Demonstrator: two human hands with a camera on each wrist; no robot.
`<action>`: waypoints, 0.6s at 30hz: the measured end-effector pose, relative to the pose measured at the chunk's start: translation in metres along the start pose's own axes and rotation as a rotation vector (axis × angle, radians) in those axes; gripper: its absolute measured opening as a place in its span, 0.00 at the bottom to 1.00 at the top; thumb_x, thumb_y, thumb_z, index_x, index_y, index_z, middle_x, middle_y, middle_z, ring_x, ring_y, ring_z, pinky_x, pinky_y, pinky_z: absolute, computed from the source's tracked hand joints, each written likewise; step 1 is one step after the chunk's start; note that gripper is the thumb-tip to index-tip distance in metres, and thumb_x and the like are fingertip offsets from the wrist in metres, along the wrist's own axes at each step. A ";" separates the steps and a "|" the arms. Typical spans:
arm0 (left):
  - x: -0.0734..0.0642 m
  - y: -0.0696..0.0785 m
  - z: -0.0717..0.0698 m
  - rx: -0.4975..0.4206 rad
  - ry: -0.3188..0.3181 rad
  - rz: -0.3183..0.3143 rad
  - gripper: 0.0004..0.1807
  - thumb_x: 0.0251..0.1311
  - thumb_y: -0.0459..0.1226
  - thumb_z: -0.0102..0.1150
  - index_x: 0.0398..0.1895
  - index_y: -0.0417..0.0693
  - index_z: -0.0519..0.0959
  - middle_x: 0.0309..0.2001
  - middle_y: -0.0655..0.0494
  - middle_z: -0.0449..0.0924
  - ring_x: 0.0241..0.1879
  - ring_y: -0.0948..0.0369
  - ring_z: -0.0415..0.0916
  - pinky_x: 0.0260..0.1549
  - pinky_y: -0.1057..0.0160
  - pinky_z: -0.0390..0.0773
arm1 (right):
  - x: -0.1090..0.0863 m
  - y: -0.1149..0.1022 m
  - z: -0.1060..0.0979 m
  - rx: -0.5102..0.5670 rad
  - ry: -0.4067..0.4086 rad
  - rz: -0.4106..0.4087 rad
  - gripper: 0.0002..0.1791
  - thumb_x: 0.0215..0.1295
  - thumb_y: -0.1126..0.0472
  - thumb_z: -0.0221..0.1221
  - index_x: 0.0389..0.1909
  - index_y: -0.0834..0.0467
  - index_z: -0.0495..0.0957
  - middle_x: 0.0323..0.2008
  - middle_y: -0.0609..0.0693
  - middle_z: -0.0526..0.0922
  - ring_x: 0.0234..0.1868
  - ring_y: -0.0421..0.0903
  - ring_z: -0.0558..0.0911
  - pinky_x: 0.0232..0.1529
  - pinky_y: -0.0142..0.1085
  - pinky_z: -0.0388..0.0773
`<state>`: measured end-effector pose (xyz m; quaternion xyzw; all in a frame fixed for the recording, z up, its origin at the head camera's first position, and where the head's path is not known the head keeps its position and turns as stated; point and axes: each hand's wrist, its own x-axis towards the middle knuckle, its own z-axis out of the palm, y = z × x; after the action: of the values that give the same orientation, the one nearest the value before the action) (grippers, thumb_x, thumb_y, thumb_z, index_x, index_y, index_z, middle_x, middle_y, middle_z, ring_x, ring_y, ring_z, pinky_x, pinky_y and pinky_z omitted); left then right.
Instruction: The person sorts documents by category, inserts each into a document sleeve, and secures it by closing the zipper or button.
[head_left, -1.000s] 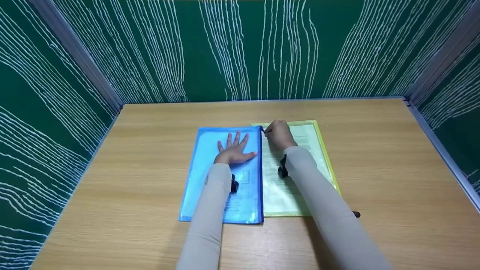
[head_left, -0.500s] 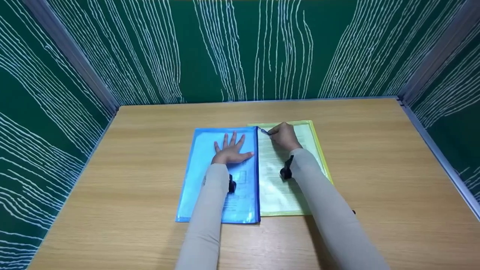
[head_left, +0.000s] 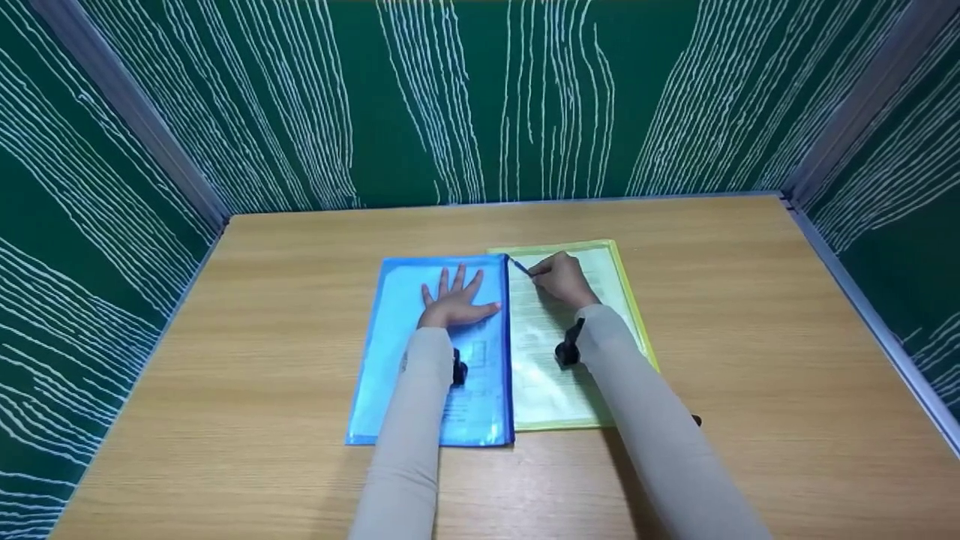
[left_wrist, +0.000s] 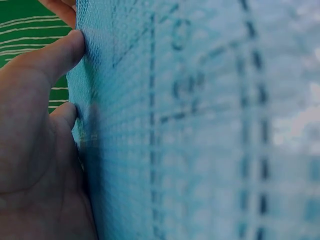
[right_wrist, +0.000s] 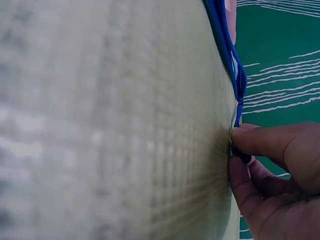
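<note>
A translucent blue zipper pouch point(head_left: 480, 405) with a printed sheet inside lies flat, partly over a yellow-edged translucent pouch point(head_left: 559, 405). My left hand point(head_left: 457, 304) rests on the blue pouch with its fingers spread. At that pouch's top right corner, my right hand point(head_left: 564, 279) pinches the dark blue zipper pull point(head_left: 519, 266), drawn out to the right. In the right wrist view, thumb and fingers hold the pull's dark end point(right_wrist: 242, 154), below the blue zipper point(right_wrist: 225, 40). The left wrist view has my left hand point(left_wrist: 45, 125) against the blue mesh surface point(left_wrist: 200, 125).
Both pouches lie on a wooden table point(head_left: 285, 337). Green panels point(head_left: 405, 97) with white wavy lines stand at the back and sides. A small dark object point(head_left: 697, 420) pokes out beside my right sleeve.
My right hand has drawn slightly away from the blue pouch's corner and down, baring the stretched pull. My left hand keeps its place on the pouch. The whole view has shifted a little.
</note>
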<state>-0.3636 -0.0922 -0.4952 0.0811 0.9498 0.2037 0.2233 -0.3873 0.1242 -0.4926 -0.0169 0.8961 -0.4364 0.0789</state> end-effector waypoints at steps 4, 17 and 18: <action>-0.002 0.002 0.000 0.003 0.001 -0.003 0.48 0.58 0.70 0.41 0.77 0.68 0.38 0.78 0.57 0.22 0.74 0.49 0.13 0.65 0.34 0.18 | -0.004 0.001 0.000 -0.006 0.010 -0.032 0.12 0.64 0.70 0.57 0.46 0.65 0.84 0.47 0.63 0.84 0.49 0.52 0.81 0.45 0.38 0.77; -0.002 0.003 0.002 -0.023 0.017 -0.026 0.48 0.58 0.70 0.43 0.76 0.70 0.38 0.78 0.59 0.22 0.74 0.50 0.12 0.65 0.36 0.17 | -0.013 0.000 0.001 -0.001 -0.026 0.019 0.12 0.63 0.69 0.58 0.46 0.63 0.84 0.47 0.60 0.84 0.46 0.50 0.80 0.49 0.40 0.78; -0.001 0.003 0.002 -0.019 0.014 -0.030 0.48 0.57 0.70 0.42 0.76 0.70 0.37 0.77 0.60 0.21 0.74 0.50 0.12 0.65 0.36 0.17 | -0.014 0.000 0.000 -0.001 -0.030 0.023 0.12 0.63 0.69 0.58 0.46 0.62 0.84 0.47 0.60 0.84 0.47 0.50 0.80 0.50 0.41 0.78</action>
<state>-0.3610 -0.0891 -0.4954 0.0633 0.9504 0.2098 0.2206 -0.3738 0.1254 -0.4915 -0.0133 0.8951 -0.4348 0.0973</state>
